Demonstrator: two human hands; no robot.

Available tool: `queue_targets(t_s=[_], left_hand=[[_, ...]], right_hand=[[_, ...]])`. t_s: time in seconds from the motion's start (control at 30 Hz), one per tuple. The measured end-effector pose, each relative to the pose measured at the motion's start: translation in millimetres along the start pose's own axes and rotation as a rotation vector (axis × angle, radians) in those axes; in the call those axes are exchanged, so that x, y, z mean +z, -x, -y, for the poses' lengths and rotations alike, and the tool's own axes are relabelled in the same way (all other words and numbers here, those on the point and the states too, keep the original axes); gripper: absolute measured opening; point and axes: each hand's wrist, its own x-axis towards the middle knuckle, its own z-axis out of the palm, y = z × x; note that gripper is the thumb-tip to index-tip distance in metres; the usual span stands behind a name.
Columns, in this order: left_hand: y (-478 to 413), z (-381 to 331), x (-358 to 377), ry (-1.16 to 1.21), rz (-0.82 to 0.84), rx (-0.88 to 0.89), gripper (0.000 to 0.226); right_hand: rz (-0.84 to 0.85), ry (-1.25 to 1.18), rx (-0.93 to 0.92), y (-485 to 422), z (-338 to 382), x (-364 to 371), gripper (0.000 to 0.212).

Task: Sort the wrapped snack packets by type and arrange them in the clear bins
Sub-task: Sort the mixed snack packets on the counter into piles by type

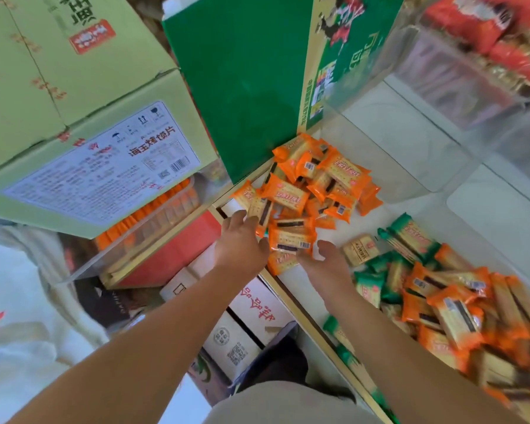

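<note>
**Orange packets gathered in the bin**

The left hand [242, 243] is laid open, fingers straight, against the near edge of the orange pile [312, 182]. The right hand [326, 263] is held loosely open just beside it. One orange packet [291, 238] is flanked by both and gripped by neither. The pile is heaped in the corner of the bin [410, 148], against a green box [242, 87]. A mixed heap [447, 301] lies unsorted to the right. Loose packets are best swept inward from both sides, so none is pushed over the front rim.
</note>
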Motion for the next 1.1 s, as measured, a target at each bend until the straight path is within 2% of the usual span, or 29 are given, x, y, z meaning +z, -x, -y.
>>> queue_targets(t_s=[0.1, 0.13, 0.2, 0.27, 0.3, 0.33, 0.43, 0.63, 0.73, 0.8, 0.9, 1.0, 1.1], left_hand=[[22, -19, 17, 0.161, -0.137, 0.214, 0.037], [31, -30, 26, 0.244, -0.115, 0.245, 0.032], [51, -57, 45, 0.387, 0.104, 0.207, 0.023], [67, -84, 68, 0.417, 0.341, 0.180, 0.007], [74, -96, 80, 0.402, 0.388, 0.193, 0.004], [80, -106, 90, 0.401, 0.401, 0.200, 0.005], [90, -140, 107, 0.430, 0.334, 0.210, 0.030], [93, -221, 113, 0.550, 0.352, 0.268, 0.055], [88, -246, 124, 0.399, 0.436, 0.315, 0.061], [85, -256, 130, 0.328, 0.425, 0.310, 0.056], [87, -260, 131, 0.369, 0.461, 0.319, 0.017], [81, -252, 121, 0.379, 0.401, 0.370, 0.014], [59, -244, 114, 0.334, 0.313, 0.505, 0.020]], right_hand=[[0.042, 0.142, -0.074, 20, -1, -28, 0.047], [0.063, 0.192, -0.089, 29, -5, -41, 0.045], [0.085, 0.289, -0.096, 46, -16, -69, 0.042], [0.064, 0.338, -0.098, 64, -32, -100, 0.032], [0.051, 0.308, -0.092, 73, -43, -116, 0.023], [0.030, 0.256, -0.091, 83, -55, -131, 0.015], [-0.106, 0.150, -0.110, 110, -90, -172, 0.009], [-0.403, 0.026, -0.135, 146, -128, -222, 0.017], [-0.582, 0.177, -0.203, 142, -135, -241, 0.022], [-0.678, 0.341, -0.266, 125, -139, -254, 0.037], [-0.648, 0.510, -0.268, 93, -134, -270, 0.060], [-0.552, 0.625, -0.129, 69, -127, -276, 0.069], [-0.539, 0.702, -0.096, 57, -126, -277, 0.060]])
